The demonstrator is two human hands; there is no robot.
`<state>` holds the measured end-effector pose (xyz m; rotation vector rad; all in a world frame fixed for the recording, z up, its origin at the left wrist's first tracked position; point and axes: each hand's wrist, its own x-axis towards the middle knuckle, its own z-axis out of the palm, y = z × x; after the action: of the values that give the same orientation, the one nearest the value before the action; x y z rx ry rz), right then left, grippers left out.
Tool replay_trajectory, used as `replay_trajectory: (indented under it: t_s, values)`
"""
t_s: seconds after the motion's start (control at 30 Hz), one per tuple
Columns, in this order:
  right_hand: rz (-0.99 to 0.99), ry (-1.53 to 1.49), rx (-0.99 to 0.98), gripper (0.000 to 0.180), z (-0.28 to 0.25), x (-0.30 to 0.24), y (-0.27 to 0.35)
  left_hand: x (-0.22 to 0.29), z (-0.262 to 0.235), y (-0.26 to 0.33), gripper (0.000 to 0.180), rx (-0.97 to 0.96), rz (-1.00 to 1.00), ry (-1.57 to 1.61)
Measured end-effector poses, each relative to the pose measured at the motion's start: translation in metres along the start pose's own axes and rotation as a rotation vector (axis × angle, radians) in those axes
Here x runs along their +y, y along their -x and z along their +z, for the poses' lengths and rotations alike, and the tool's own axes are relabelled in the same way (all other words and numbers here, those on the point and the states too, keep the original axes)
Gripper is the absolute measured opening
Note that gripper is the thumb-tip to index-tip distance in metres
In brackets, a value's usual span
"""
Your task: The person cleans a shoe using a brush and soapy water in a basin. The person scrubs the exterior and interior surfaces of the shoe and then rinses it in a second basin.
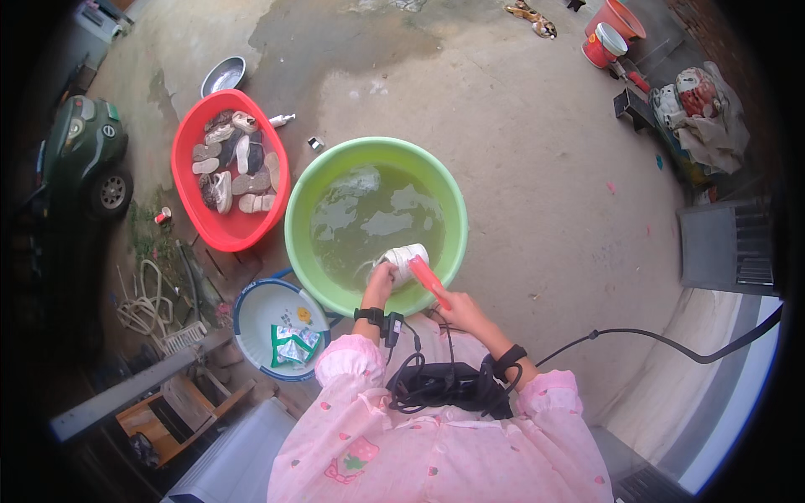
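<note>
A white shoe [406, 257] is in my left hand [380, 281], whose fingers are closed around it over the near side of a green basin [459, 220]. Cloudy water [376, 225] with patches of foam fills the lower part of that basin. My right hand [460, 311] grips the handle of a pinkish-red brush [429, 279]. The brush's head end meets the right side of the shoe; its bristles are hidden.
Left of the basin stands a red oval tub [181, 159] holding several shoes. A blue-rimmed white bowl [243, 331] with a green-and-white packet [293, 344] is at the near left. A metal bowl [224, 75] lies beyond the tub. A black cable [637, 334] runs off right.
</note>
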<state>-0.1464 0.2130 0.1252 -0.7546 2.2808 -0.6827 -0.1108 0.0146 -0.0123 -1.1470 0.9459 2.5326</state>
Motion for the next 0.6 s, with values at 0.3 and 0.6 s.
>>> replay_trajectory:
  t_s: [0.3,0.6]
  values:
    - [-0.011,0.124,0.113,0.054,0.021,-0.024,-0.039,0.004,0.027,0.027,0.039,-0.017,-0.005,0.154]
    - [-0.103,0.246,0.098,0.052,0.040,-0.035,-0.036,0.002,0.006,0.037,0.038,0.086,0.085,0.322]
